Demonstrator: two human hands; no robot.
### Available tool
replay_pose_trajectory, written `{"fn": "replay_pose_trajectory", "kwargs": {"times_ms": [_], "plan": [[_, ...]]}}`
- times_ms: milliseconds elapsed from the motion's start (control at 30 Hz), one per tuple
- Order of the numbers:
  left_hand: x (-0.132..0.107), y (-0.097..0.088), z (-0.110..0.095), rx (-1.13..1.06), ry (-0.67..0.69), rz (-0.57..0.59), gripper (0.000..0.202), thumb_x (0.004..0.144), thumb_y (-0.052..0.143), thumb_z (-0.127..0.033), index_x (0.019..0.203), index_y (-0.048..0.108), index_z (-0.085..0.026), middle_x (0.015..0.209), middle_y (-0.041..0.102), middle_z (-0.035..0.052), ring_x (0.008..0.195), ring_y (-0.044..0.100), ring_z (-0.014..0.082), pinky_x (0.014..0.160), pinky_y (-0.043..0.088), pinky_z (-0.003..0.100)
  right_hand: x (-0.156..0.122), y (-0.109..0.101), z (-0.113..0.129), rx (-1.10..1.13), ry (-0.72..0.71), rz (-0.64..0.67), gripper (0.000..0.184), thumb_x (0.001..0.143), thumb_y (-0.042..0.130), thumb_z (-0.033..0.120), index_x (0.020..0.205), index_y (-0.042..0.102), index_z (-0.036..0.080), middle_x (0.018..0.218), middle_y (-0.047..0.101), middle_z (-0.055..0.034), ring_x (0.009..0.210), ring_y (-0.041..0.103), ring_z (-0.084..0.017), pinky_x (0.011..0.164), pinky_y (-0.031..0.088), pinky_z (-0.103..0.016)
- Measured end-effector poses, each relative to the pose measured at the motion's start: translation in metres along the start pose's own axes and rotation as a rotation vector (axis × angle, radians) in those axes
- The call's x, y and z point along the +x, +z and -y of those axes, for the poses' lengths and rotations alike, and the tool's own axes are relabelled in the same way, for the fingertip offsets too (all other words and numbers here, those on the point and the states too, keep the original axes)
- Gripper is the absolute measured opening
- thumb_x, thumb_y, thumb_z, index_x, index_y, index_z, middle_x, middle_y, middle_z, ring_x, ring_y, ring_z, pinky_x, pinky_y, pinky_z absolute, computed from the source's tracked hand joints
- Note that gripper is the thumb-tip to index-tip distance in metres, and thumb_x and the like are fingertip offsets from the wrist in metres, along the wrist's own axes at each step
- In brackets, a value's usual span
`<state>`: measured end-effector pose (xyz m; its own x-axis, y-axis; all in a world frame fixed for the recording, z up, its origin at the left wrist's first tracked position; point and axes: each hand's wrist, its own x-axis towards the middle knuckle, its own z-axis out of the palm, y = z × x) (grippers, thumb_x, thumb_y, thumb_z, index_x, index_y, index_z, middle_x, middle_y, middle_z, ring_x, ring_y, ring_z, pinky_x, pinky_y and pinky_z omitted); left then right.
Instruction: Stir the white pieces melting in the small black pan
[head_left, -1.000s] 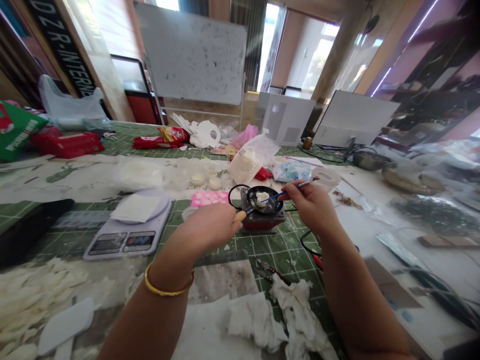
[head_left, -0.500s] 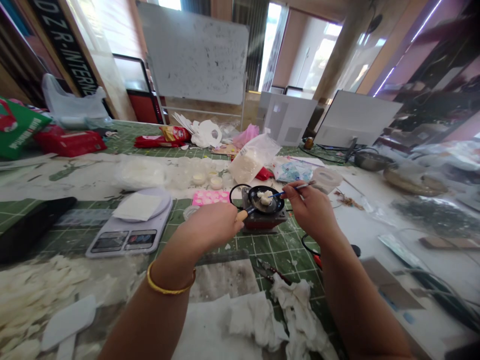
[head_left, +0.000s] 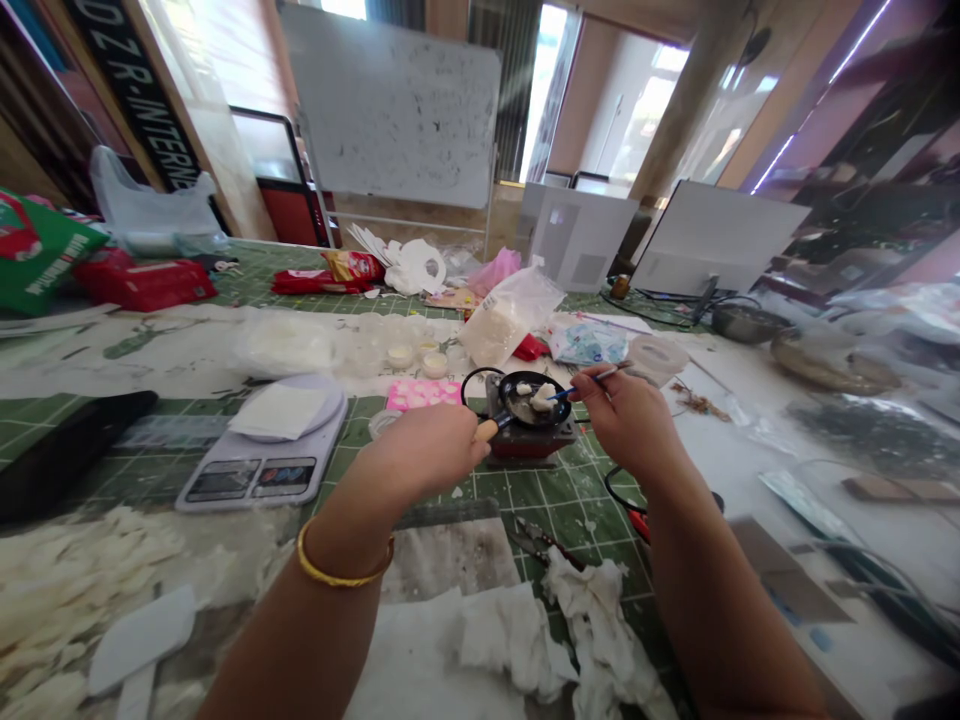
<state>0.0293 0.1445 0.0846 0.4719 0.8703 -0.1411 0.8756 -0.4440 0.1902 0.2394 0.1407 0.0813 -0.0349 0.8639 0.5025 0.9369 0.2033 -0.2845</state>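
A small black pan [head_left: 526, 405] with white lumps in it sits on a little red burner [head_left: 525, 446] at the middle of the green cutting mat. My left hand [head_left: 427, 455] is closed round the pan's wooden handle [head_left: 484, 431]. A gold bangle circles that wrist. My right hand [head_left: 626, 420] pinches a thin blue-tipped stick [head_left: 589, 381]. The stick's tip rests in the white lumps at the pan's right side.
A white kitchen scale [head_left: 262, 450] with a paper on it stands to the left. Crumpled tissues [head_left: 570, 630] and pliers [head_left: 536, 538] lie near me. White flakes [head_left: 67, 580] pile at the near left. A pink mould [head_left: 422, 394], small cups and a plastic bag [head_left: 506, 320] lie behind the pan.
The stick's tip has shifted the white lumps from the pan's centre toward its right side. My left hand has kept its hold on the handle.
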Motion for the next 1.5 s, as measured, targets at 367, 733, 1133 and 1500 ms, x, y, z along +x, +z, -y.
{"fn": "replay_pose_trajectory", "kwargs": {"times_ms": [367, 733, 1133, 1500], "plan": [[-0.002, -0.004, 0.001, -0.064, 0.003, 0.013, 0.041, 0.075, 0.037, -0.052, 0.067, 0.057, -0.018, 0.067, 0.062, 0.0056, 0.054, 0.053, 0.0155, 0.047, 0.028, 0.025, -0.002, -0.001, 0.001, 0.045, 0.008, 0.009, 0.028, 0.083, 0.04, 0.034, 0.078, 0.063, 0.019, 0.072, 0.067, -0.0033, 0.072, 0.06, -0.018, 0.063, 0.037, -0.026], [-0.012, -0.016, 0.021, -0.151, 0.035, -0.072, 0.046, 0.083, 0.025, -0.047, 0.065, 0.057, -0.02, 0.072, 0.063, 0.0029, 0.064, 0.052, 0.0154, 0.054, 0.032, 0.024, -0.002, -0.002, 0.006, 0.018, -0.021, 0.057, 0.029, 0.083, 0.038, 0.032, 0.076, 0.063, 0.019, 0.075, 0.067, -0.0039, 0.071, 0.059, -0.017, 0.062, 0.037, -0.025], [-0.015, -0.027, 0.026, -0.485, -0.054, -0.627, 0.026, 0.07, 0.037, -0.017, 0.074, 0.062, -0.021, 0.075, 0.065, -0.0019, 0.072, 0.057, 0.0141, 0.064, 0.041, 0.024, -0.002, -0.002, 0.005, 0.027, -0.022, 0.068, 0.029, 0.084, 0.038, 0.03, 0.074, 0.063, 0.019, 0.087, 0.066, -0.004, 0.078, 0.058, -0.017, 0.068, 0.037, -0.025], [-0.027, -0.039, 0.026, -1.427, 0.38, -1.681, 0.017, 0.06, 0.034, -0.006, 0.056, 0.045, -0.019, 0.053, 0.045, -0.001, 0.052, 0.047, 0.0116, 0.058, 0.042, 0.03, 0.0, 0.0, 0.001, -0.029, 0.012, 0.069, 0.03, 0.083, 0.038, 0.03, 0.074, 0.063, 0.017, 0.084, 0.066, -0.0057, 0.077, 0.059, -0.018, 0.068, 0.038, -0.026]]}}
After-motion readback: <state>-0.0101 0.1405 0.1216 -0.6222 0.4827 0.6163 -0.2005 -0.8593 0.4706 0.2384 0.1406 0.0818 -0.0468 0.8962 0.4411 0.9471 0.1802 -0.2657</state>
